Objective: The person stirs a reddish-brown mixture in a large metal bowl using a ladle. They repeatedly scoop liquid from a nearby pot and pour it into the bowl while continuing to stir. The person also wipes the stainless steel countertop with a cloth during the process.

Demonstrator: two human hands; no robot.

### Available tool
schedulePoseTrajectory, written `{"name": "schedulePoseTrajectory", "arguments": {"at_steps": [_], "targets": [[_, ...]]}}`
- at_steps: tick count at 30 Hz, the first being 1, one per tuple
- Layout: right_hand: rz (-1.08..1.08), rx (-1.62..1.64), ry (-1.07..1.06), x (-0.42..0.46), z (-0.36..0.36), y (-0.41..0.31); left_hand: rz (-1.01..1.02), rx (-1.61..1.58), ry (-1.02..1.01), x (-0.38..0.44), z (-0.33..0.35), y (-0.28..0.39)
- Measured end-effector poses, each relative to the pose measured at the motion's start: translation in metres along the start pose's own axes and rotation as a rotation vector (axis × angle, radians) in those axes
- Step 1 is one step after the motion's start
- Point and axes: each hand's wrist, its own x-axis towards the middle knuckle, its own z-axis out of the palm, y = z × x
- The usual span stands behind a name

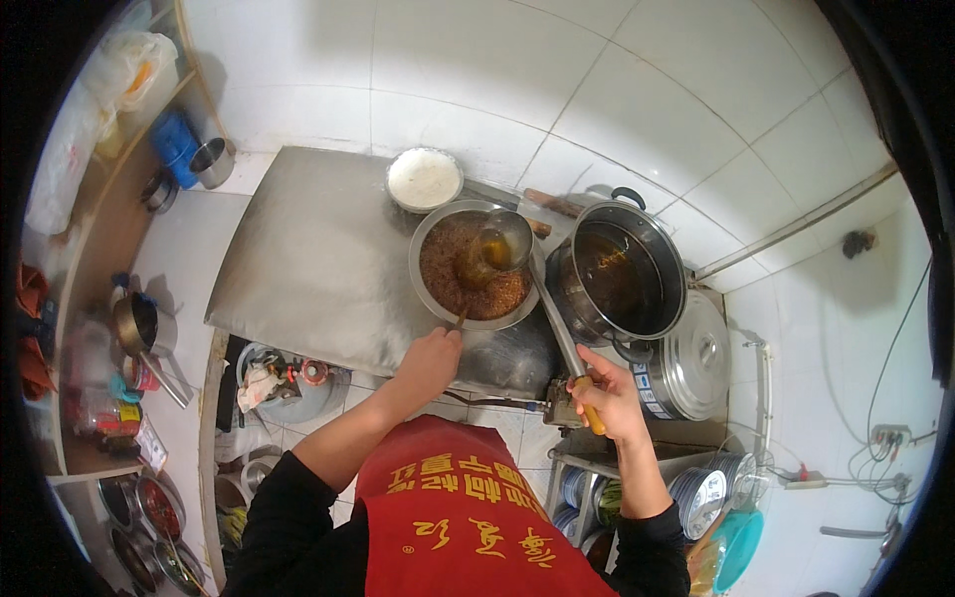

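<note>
My right hand [612,395] grips the yellow end of a long metal ladle [556,321]. The ladle's bowl, with amber liquid in it, is over a metal basin [415,280] of coarse reddish-brown food [448,261]. Around the bowl the food looks wet; whether liquid is running out I cannot tell. At the basin's near rim, my left hand [433,358] holds a thin stick-like utensil [462,319], its far end down in the food. Right of the basin stands a deep two-handled steel pot [664,291], dark liquid [615,276] inside.
A bowl of white powder [424,179] sits behind the basin on the metal-topped counter [313,246]. A lidded pot [697,358] stands at right, above stacked plates [697,496]. Below the counter is a gas cylinder [321,399]. Shelves [104,216] line the left.
</note>
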Motion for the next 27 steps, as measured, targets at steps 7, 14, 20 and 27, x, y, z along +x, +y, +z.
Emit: {"name": "schedulePoseTrajectory", "arguments": {"at_steps": [7, 14, 20, 27], "targets": [[-0.378, -0.723, 0.032, -0.019, -0.007, -0.002, 0.056, 0.057, -0.002, 0.007, 0.002, 0.005], [-0.211, 0.197, 0.05, -0.028, -0.022, -0.001, 0.081, 0.14, -0.047, 0.026, 0.007, 0.009], [-0.289, 0.398, 0.207, -0.039, -0.06, -0.01, 0.264, 0.229, -0.069, 0.062, 0.034, -0.012], [-0.193, 0.085, 0.488, -0.026, -0.101, -0.005, 0.177, 0.519, -0.3, 0.131, 0.025, 0.007]]}}
